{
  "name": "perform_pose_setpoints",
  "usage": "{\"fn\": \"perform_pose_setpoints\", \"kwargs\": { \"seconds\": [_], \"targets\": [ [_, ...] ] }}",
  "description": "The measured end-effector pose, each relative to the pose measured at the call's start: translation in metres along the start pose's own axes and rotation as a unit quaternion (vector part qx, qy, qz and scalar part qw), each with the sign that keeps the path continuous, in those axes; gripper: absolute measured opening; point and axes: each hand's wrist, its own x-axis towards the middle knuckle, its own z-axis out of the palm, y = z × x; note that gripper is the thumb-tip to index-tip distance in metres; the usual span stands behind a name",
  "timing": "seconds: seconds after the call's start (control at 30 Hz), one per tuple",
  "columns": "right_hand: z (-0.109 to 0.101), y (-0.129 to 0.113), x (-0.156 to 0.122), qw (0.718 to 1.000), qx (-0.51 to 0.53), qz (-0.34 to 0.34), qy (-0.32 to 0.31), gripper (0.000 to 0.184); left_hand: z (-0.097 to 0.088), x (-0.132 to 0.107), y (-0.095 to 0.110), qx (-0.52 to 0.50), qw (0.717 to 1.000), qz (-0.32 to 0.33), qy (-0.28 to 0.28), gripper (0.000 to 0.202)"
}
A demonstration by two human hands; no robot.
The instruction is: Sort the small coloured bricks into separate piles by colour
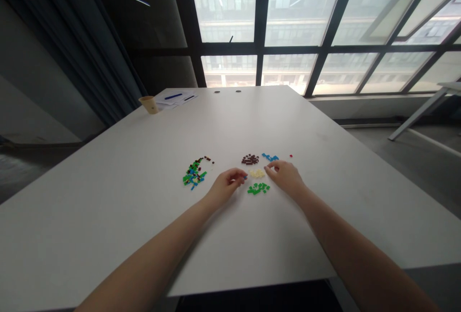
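Note:
Between thumb and fingers, my left hand [228, 181] pinches a small blue building brick [245, 177]. My right hand [284, 174] has its fingers closed near the cream pile; whether something tiny is in them is hidden. Cream bricks [257, 174] lie between both hands. Nearer me is a heap of green bricks [258, 188]. Dark brown bricks [249, 159] sit beyond the cream ones, and blue bricks [270, 157] lie just past my right hand. One red brick [291, 156] rests alone at the right. Left of my left hand spreads a mixed-colour pile [193, 173].
A white table [151, 216] carries everything. At its far left stand a paper cup [149, 104] and papers [176, 98] with a blue pen [173, 96] and a dark pen [189, 98]. Two round dark discs [217, 92] are near the far edge, before the windows.

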Motion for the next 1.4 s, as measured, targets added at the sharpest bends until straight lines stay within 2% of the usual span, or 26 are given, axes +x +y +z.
{"fn": "perform_pose_setpoints", "kwargs": {
  "seconds": [0.2, 0.33, 0.5, 0.7, 0.9, 1.17, 1.3, 1.4],
  "targets": [
    [0.004, -0.008, -0.004, 0.989, 0.075, -0.13, -0.008, 0.02, 0.0, -0.005, 0.008, 0.091, 0.991, 0.081, 0.053, 0.018],
    [0.003, -0.014, -0.008, 0.972, 0.113, -0.206, 0.004, 0.016, 0.0, -0.008, 0.011, 0.167, 0.972, 0.148, 0.071, 0.014],
    [0.001, -0.019, -0.01, 0.959, 0.124, -0.254, 0.014, 0.012, -0.003, -0.008, 0.005, 0.249, 0.943, 0.209, 0.075, 0.021],
    [0.0, -0.02, -0.012, 0.95, 0.125, -0.285, 0.02, 0.01, -0.006, -0.008, 0.006, 0.274, 0.928, 0.246, 0.056, 0.031],
    [0.004, -0.02, -0.014, 0.947, 0.122, -0.295, 0.028, 0.012, -0.006, -0.009, 0.01, 0.321, 0.907, 0.269, 0.036, 0.03],
    [0.011, -0.021, -0.014, 0.945, 0.118, -0.302, 0.037, 0.009, -0.006, -0.008, 0.009, 0.343, 0.887, 0.307, 0.045, 0.027],
    [0.006, -0.005, 0.0, 0.961, 0.098, -0.252, 0.051, 0.013, -0.02, -0.004, 0.008, 0.417, 0.863, 0.279, 0.061, 0.016],
    [-0.002, 0.022, 0.015, 0.983, 0.069, -0.152, 0.078, 0.015, -0.04, 0.005, -0.001, 0.467, 0.852, 0.215, 0.1, 0.022]
  ]
}}
